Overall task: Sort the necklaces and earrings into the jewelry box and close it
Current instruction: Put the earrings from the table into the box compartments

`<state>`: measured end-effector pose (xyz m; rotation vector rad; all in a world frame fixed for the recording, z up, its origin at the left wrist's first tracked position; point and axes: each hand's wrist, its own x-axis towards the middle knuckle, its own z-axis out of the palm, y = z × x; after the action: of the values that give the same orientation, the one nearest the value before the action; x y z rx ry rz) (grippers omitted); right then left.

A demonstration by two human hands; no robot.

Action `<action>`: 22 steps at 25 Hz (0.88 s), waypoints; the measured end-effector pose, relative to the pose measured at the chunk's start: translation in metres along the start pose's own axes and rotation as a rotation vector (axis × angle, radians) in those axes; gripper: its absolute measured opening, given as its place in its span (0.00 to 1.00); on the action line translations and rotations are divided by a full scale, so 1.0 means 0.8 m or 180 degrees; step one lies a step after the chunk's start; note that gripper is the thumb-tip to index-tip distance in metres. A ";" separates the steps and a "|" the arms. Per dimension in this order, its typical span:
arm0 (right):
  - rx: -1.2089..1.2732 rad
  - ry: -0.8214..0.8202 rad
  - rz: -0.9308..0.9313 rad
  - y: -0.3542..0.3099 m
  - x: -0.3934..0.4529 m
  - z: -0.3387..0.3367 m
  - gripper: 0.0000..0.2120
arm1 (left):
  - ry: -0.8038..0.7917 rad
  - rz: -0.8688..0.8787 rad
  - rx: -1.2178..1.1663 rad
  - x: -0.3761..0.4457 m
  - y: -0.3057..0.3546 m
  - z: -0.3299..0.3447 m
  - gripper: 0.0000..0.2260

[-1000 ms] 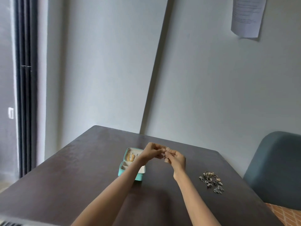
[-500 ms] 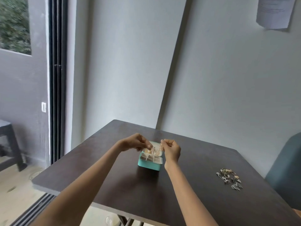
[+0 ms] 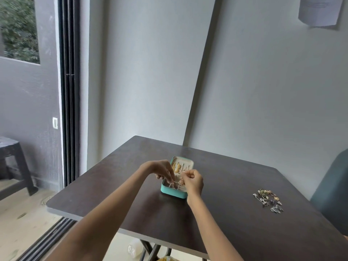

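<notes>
Both hands had dropped lower over the open teal jewelry box; the left hand and right hand each pinched an earring above its near compartments, loose jewelry pile well right of it

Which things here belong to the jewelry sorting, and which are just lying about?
Job:
- open teal jewelry box
- gold necklace inside its lid
- two small pinkish earrings, one held by the left hand, one by the right hand
- loose pile of jewelry on the dark table

Lying about:
- dark stool
- paper sheet on wall
- blue-grey chair
</notes>
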<state>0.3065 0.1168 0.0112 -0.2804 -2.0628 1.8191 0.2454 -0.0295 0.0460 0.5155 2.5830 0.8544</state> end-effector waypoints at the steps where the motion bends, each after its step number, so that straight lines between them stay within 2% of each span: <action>1: 0.0018 0.0007 0.0000 -0.001 0.000 0.002 0.10 | 0.0002 -0.0015 -0.0028 0.001 0.000 0.000 0.10; 7: 0.0149 -0.0020 0.0119 -0.001 -0.004 0.006 0.08 | 0.0231 0.0094 -0.0031 0.012 -0.004 0.004 0.11; 14: 0.0055 -0.0467 0.0262 0.001 -0.007 0.004 0.06 | 0.0165 0.0289 0.0436 0.017 -0.013 0.008 0.09; 22: -0.0425 -0.0618 0.0180 0.002 -0.005 -0.001 0.06 | 0.0003 0.0224 0.0504 0.022 -0.021 0.012 0.10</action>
<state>0.3103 0.1166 0.0093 -0.2065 -2.3367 1.8066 0.2311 -0.0294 0.0242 0.6546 2.6610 0.6751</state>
